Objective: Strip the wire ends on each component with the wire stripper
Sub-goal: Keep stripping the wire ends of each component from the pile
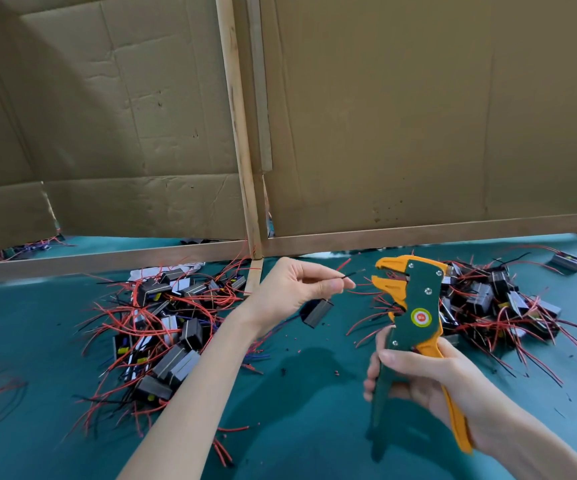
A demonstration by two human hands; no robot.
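Observation:
My left hand (294,289) pinches a thin black wire (352,274) between thumb and fingers, with its tip pointing right. A small black box component (315,312) dangles from that wire just below the hand. My right hand (418,372) grips the handles of a green and orange wire stripper (415,306), held upright. Its orange jaws (389,277) face left and stand apart, a short gap from the wire tip.
One pile of black components with red and black wires (165,327) lies left of my left arm, another pile (494,303) behind the stripper. Cardboard panels on wooden frames (255,188) wall off the back. Bits of insulation dot the teal table cover (297,393).

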